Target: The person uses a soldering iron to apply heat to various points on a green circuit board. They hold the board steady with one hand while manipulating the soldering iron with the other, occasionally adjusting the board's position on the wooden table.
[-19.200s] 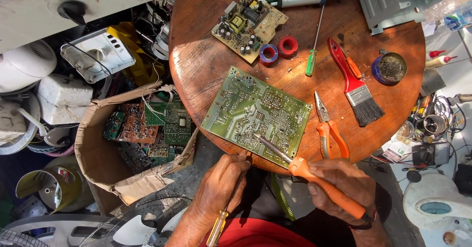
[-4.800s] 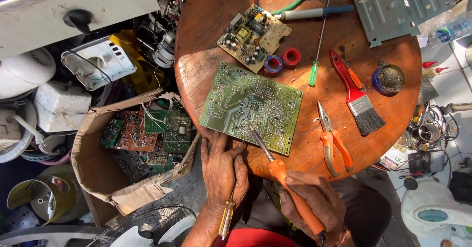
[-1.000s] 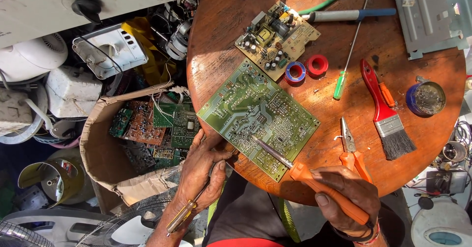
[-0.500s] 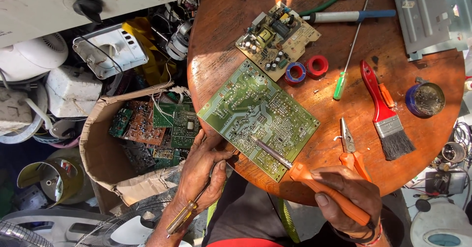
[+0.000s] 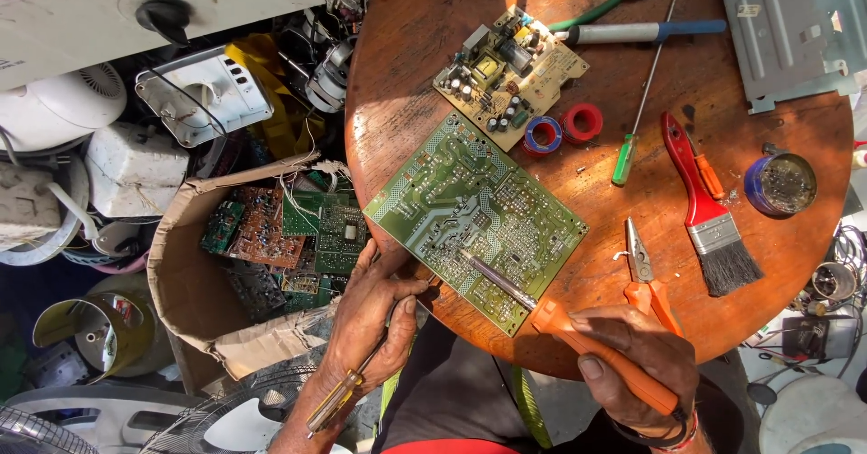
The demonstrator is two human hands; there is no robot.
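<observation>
Fingers (image 5: 591,323) on one soldering iron (image 5: 578,341), two boards (image 5: 474,205).

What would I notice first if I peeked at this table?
Probably the big green circuit board lying flat in the middle of the round wooden table. The right hand holds an orange soldering iron with its tip on the board, while the left hand steadies the board's near corner. Left of the table, a cardboard box holds more boards.

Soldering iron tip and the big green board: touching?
Touching. In the head view the soldering iron tip rests on the green circuit board, with no gap visible.
</observation>
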